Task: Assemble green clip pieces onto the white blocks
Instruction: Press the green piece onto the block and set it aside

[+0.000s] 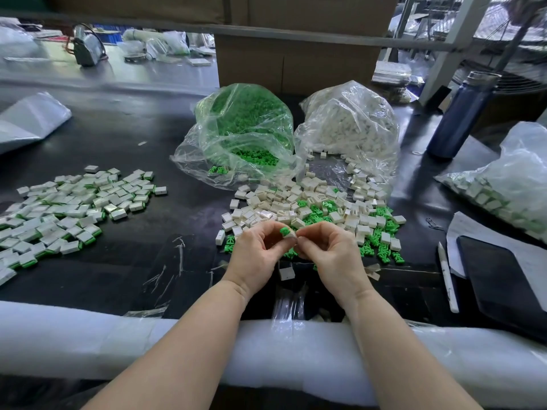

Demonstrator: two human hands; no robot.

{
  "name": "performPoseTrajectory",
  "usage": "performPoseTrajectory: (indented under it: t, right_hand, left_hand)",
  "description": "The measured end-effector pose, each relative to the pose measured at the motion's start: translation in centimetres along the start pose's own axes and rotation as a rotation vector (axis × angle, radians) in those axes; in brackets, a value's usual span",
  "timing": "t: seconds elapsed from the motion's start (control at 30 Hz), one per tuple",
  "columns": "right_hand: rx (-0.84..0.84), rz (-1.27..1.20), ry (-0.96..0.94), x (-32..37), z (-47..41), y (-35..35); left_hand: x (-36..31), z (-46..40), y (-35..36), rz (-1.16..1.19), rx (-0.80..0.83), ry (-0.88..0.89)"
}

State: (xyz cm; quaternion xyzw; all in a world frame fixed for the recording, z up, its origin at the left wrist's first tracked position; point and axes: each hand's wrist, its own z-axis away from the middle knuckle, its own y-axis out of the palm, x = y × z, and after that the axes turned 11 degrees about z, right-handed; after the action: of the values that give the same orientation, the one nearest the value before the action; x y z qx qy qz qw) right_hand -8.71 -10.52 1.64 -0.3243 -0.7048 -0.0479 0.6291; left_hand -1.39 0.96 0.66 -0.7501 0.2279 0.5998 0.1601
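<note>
green clip piece [284, 231] sits pinched at the fingertips of both hands, just above the counter [124, 149] near the middle of its near edge; it is pressed against a white block [291, 234] held there too. the clip's green end pokes up and to the left, the block lying to its right; their long axis is too hidden by fingers to tell. the left hand [257, 255] curls its fingers round the pair from the left, and the right hand [331, 250] pinches the block from the right, fingertips of the two hands nearly touching.

just behind the hands lies a loose heap of white blocks and green clips [319, 208]. toward the far edge a clear bag of green clips [245, 125] lies open toward the heap, and beside it on the right a clear bag of white blocks [352, 122] spills some out. a spread of finished pieces [68, 208] covers the left side. at the right edge another clear bag [509, 184] holds white-and-green pieces.
</note>
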Motion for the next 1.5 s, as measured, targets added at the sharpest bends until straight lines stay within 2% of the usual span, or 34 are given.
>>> performPoseTrajectory:
  t: [0.07, 0.23, 0.37, 0.7, 0.9, 1.17, 1.33, 1.5]
  right_hand:
    - [-0.036, 0.081, -0.053, -0.01, 0.03, -0.07]
    - [-0.088, 0.198, -0.176, -0.08, 0.11, -0.05]
    - [-0.131, 0.214, -0.117, -0.4, -0.1, -0.22]
    - [-0.124, 0.184, -0.114, -0.27, -0.01, -0.27]
    - [-0.036, 0.194, -0.02, -0.45, -0.18, -0.24]
    - [0.034, 0.305, 0.013, -0.28, -0.08, -0.23]
    - [-0.025, 0.246, 0.013, -0.4, -0.07, -0.13]
    - [-0.086, 0.324, 0.005, -0.78, -0.09, -0.05]
  left_hand:
    - [0.07, -0.01, -0.04, -0.017, -0.004, 0.004]
    - [0.2, 0.21, 0.31, -0.19, 0.104, 0.046]
    - [0.02, 0.06, -0.01, -0.082, -0.001, -0.017]
    - [-0.02, 0.21, 0.07, -0.181, 0.026, -0.001]
    - [-0.47, 0.22, 0.12, -0.079, 0.007, -0.006]
    - [-0.53, 0.33, 0.04, -0.259, 0.078, 0.021]
    - [-0.56, 0.35, 0.15, -0.213, 0.055, 0.017]
    - [-0.37, 0.23, 0.22, -0.223, 0.025, 0.024]
